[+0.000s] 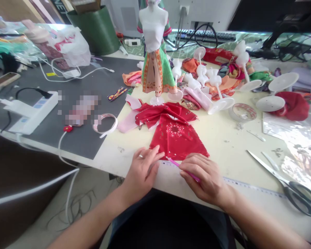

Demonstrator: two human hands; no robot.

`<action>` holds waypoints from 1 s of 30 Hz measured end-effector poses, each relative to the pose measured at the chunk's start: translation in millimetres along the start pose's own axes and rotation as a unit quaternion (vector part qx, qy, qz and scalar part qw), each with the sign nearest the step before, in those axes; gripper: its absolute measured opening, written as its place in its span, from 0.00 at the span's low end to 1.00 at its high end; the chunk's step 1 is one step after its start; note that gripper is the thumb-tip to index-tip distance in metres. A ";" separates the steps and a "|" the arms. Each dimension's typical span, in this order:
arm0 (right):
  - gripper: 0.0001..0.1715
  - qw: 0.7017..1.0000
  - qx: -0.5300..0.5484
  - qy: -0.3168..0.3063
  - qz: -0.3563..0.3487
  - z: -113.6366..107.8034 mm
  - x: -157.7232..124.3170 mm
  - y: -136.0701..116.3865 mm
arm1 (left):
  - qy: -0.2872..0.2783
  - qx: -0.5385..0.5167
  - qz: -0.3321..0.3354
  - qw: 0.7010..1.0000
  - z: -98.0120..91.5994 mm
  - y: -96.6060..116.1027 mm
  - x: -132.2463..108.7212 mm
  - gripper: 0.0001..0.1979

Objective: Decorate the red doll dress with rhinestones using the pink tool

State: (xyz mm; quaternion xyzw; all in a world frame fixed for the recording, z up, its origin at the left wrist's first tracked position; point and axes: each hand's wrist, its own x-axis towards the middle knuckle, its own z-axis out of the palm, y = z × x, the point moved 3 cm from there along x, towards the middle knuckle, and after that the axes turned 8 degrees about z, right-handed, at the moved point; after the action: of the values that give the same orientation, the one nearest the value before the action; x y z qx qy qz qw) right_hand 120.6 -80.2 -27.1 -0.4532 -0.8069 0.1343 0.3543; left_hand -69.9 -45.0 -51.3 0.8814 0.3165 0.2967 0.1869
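Observation:
A small red garment (180, 140) with a pale round pattern lies spread near the table's front edge. My right hand (203, 174) is closed around a pink pen-like tool (174, 162), whose tip is at the garment's lower hem. At the hem's left part, my left hand (145, 166) has its fingers apart, with fingertips on or beside the cloth, and nothing shows in it. A ruler (248, 185) runs along the front edge, partly behind my right hand. Just behind the garment stands a white mannequin (154, 29) with a green and orange skirt (159, 72).
Black-handled scissors (287, 183) lie at the right, near clear plastic. Tape rolls (105, 124) (242, 112) flank the garment. White doll stands (219, 83) and cloth pieces crowd the back right. A power strip (36, 112) with cables sits at the left.

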 end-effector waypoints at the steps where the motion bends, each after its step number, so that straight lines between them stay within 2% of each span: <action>1: 0.08 1.000 -0.002 -0.003 0.001 0.6 0.5 0.0 | 0.001 -0.005 -0.002 1.000 0.1 -0.2 0.0 0.25; 21: 0.08 1.000 -0.001 -0.018 0.011 5.9 3.5 0.7 | 0.025 -0.043 -0.014 0.999 -2.9 -2.5 -2.0 0.25; 30: 0.10 1.000 0.026 -0.011 0.010 4.8 2.1 3.7 | 0.028 -0.001 0.022 0.999 0.7 0.7 -0.8 0.28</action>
State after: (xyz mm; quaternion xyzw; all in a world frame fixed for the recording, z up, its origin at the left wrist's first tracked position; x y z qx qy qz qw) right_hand 118.9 -75.9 -31.6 -0.4504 -0.8023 0.1642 0.3557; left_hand -69.6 -46.2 -51.8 0.8792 0.3023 0.3257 0.1720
